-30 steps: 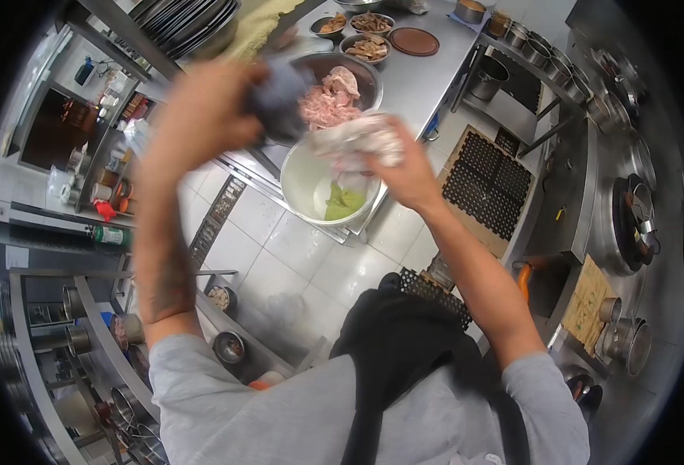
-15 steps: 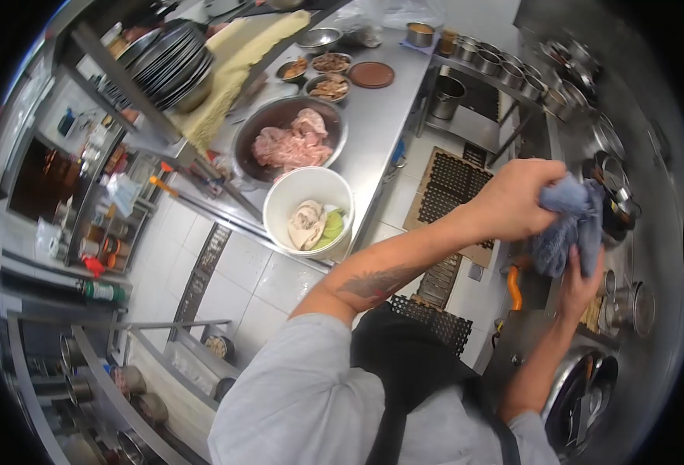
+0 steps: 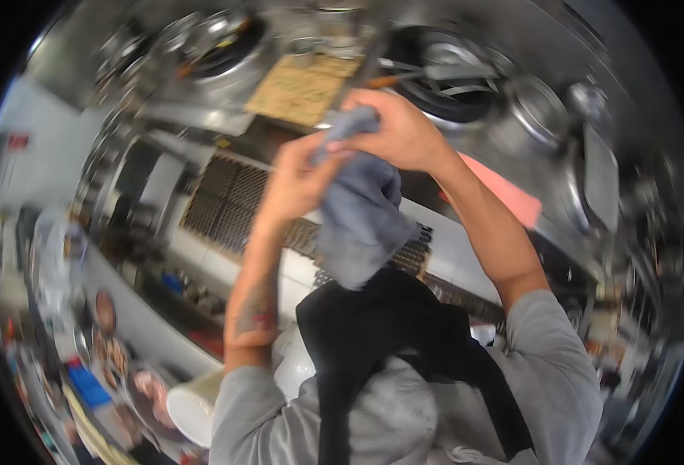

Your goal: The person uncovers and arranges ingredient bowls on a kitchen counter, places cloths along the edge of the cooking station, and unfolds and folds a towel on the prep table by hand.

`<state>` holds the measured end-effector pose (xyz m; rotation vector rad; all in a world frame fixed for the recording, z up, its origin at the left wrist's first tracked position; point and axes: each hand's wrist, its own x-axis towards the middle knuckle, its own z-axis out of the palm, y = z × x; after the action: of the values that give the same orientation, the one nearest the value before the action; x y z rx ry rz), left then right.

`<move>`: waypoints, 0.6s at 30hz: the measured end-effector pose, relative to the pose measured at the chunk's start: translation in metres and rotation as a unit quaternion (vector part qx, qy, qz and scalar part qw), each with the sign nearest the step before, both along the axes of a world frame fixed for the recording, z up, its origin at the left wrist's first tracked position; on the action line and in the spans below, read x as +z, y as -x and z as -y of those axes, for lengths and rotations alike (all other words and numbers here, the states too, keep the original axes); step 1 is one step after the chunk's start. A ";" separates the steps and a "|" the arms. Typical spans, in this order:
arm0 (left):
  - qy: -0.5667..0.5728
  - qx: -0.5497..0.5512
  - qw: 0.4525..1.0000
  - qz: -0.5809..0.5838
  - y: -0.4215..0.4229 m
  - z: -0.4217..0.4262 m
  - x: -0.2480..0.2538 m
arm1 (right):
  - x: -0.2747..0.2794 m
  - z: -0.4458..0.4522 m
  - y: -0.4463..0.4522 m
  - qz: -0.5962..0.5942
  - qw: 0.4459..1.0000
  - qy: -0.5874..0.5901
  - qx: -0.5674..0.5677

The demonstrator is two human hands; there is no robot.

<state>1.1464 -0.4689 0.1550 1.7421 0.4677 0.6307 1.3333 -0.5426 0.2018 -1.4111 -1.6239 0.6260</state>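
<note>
A grey-blue cloth (image 3: 361, 213) hangs in front of my chest, its loose part draping down over the black apron's top. My left hand (image 3: 301, 177) is closed on the cloth's upper edge, thumb pointing inward. Close beside it, my right hand (image 3: 396, 130) pinches the bunched top of the same cloth. The two hands are almost touching. Motion blurs the surroundings, though the cloth and both hands show fairly well.
Beyond my hands, a yellowish board (image 3: 304, 89) lies between stove places. A dark wok (image 3: 442, 105) and a metal pot (image 3: 535, 116) stand right of it, with a pink flat sheet (image 3: 501, 190) nearer. A white bucket (image 3: 193, 409) and a meat bowl (image 3: 146, 391) are lower left.
My view and body have turned right, toward the stove side. The cloth, bunched between my hands before, now hangs opened downward. Both hands still grip it, now side by side at its top.
</note>
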 end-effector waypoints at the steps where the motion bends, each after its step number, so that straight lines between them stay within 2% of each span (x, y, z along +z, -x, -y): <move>1: -0.011 0.008 1.000 0.001 -0.014 0.002 0.007 | 0.008 0.016 -0.022 0.001 0.999 0.004 -0.038; 2: -0.042 -0.003 0.998 0.044 -0.026 0.003 0.011 | 0.011 0.027 -0.035 0.021 0.999 0.033 -0.035; 3: -0.099 -0.022 0.994 -0.033 -0.034 0.001 0.023 | 0.013 0.045 -0.053 0.037 0.997 0.061 -0.024; 4: -0.061 -0.063 0.993 -0.081 -0.044 0.006 0.039 | 0.017 0.067 -0.067 0.111 0.985 0.118 -0.062; 5: -0.027 -0.101 0.986 -0.130 -0.055 0.010 0.049 | 0.024 0.084 -0.080 0.115 0.983 0.120 -0.082; 6: -0.030 -0.122 0.984 -0.126 -0.062 0.009 0.048 | 0.032 0.099 -0.085 0.165 0.971 0.139 -0.101; 7: -0.200 -0.168 0.937 -0.231 -0.067 0.004 0.042 | 0.035 0.113 -0.086 0.212 0.956 0.162 -0.123; 8: -0.369 -0.201 0.849 -0.320 -0.075 0.002 0.036 | 0.018 0.130 -0.104 0.120 0.986 0.034 -0.114; 9: -0.377 -0.221 0.844 -0.310 -0.082 -0.004 0.028 | 0.030 0.151 -0.100 -0.060 0.967 0.149 -0.196; 11: -0.396 -0.134 0.888 -0.190 -0.091 -0.023 0.015 | 0.018 0.186 -0.112 -0.039 0.965 0.110 -0.236; 12: -0.381 -0.139 0.903 -0.139 -0.096 -0.035 0.016 | 0.016 0.203 -0.114 -0.031 0.962 0.096 -0.254; 13: -0.364 -0.143 0.916 -0.089 -0.100 -0.045 0.017 | 0.024 0.220 -0.102 -0.070 0.934 0.102 -0.334; 14: -0.380 -0.180 0.907 -0.023 -0.104 -0.052 0.016 | 0.029 0.235 -0.095 -0.108 0.900 0.105 -0.410; 15: -0.381 -0.192 0.904 -0.017 -0.106 -0.053 0.016 | 0.023 0.253 -0.098 -0.109 0.894 0.103 -0.422; 17: -0.128 -0.204 0.969 -0.056 -0.105 -0.055 0.018 | -0.001 0.288 -0.106 -0.135 0.936 0.015 -0.326; 18: -0.129 -0.260 0.957 -0.008 -0.101 -0.047 0.021 | -0.003 0.304 -0.091 -0.141 0.924 0.037 -0.354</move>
<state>1.2478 -0.4219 0.1763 2.0127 -0.0779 0.3043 1.4243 -0.8465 0.1986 -1.7317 -0.7804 0.4303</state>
